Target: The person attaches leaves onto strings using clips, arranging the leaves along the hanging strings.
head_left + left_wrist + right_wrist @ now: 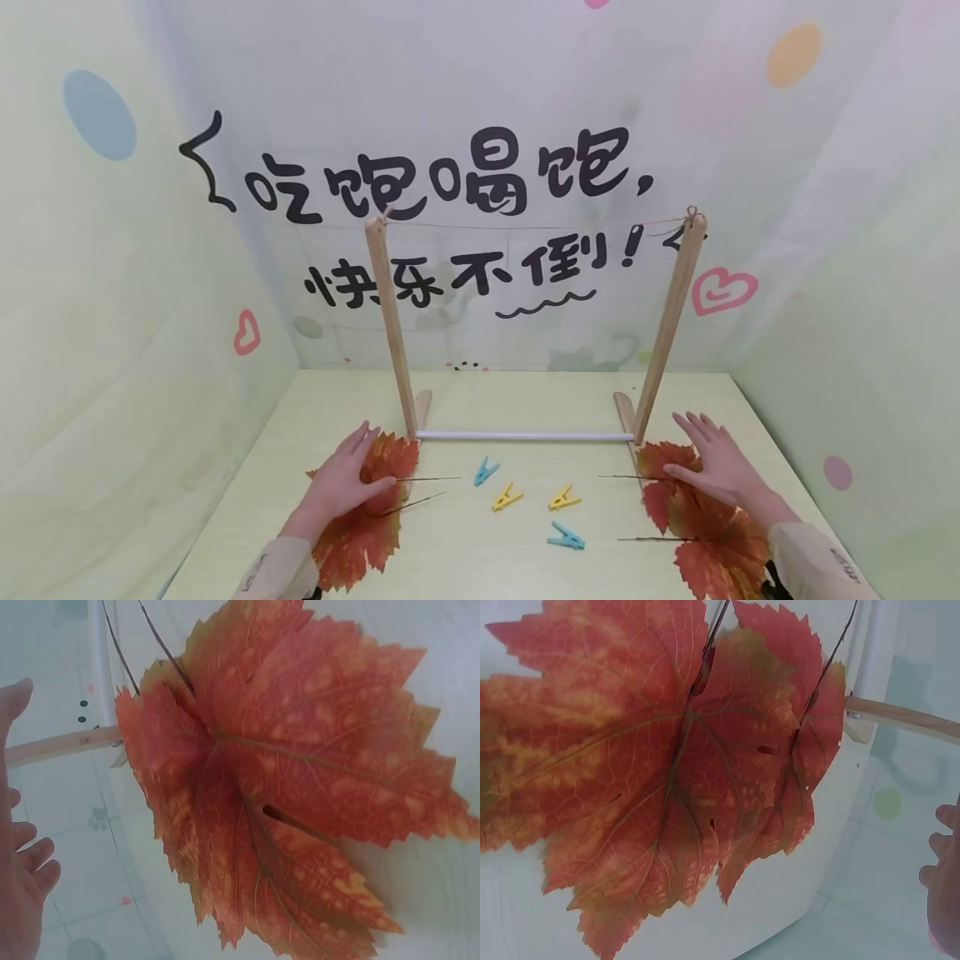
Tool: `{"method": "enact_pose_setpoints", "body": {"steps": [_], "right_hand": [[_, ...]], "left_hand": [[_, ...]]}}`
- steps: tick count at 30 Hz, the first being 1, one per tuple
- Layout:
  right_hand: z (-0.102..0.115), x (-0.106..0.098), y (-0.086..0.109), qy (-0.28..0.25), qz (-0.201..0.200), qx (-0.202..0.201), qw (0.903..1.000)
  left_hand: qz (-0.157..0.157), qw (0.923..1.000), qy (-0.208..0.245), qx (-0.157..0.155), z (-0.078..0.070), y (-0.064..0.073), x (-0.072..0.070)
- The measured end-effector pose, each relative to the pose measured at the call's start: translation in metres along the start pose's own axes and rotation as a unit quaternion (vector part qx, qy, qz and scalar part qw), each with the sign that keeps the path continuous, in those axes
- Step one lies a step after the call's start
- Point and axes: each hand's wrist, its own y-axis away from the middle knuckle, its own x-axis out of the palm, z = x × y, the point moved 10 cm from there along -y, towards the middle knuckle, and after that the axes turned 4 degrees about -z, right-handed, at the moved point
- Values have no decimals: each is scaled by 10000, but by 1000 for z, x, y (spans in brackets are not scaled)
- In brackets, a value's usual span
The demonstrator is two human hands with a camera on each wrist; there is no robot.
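Evidently, the left leaves (356, 550) lie toward the left edge of the desk (480, 560) and the right leaves (723, 560) toward its right edge, each group overlapping, with thin stems (426, 479) pointing inward. Over them are the left hand (345, 479) and right hand (716, 469), both released, fingers loose, gripping nothing; whether either touches a leaf, I cannot tell. A careless sweep or a trailing sleeve (281, 571) could slide one leaf off its neighbour, and the wiry stems might snag on the wooden feet (624, 408). The leaves look like thin fabric, broad and saw-toothed, red blotched with orange, with branching veins. Between the groups lie two yellow clips (507, 497) and two blue clips (566, 537), seemingly plastic. Nearer the desk's far edge, squared wooden posts (393, 325) are joined low by a smooth white rod (525, 436), high by a fine cord (525, 227).
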Motion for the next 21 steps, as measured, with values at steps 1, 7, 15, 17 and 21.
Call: {"method": "enact_pose_setpoints", "body": {"steps": [1, 7, 15, 17, 21], "right_hand": [[1, 1, 0, -35, 25, 44, 10000], [9, 3, -1, -407, 103, 294, 9987], [28, 28, 2, -1690, 577, 958, 9793], [33, 34, 4, -1847, 641, 1034, 9752], [43, 41, 6, -1604, 531, 913, 9814]], "left_hand": [[56, 10000, 33, -47, -1, 1, 1], [265, 9982, 400, -365, -6, 5, 7], [420, 9940, 810, -596, -8, 7, 17], [507, 9929, 876, -620, -10, 8, 21], [524, 9930, 905, -557, -15, 9, 24]]}}
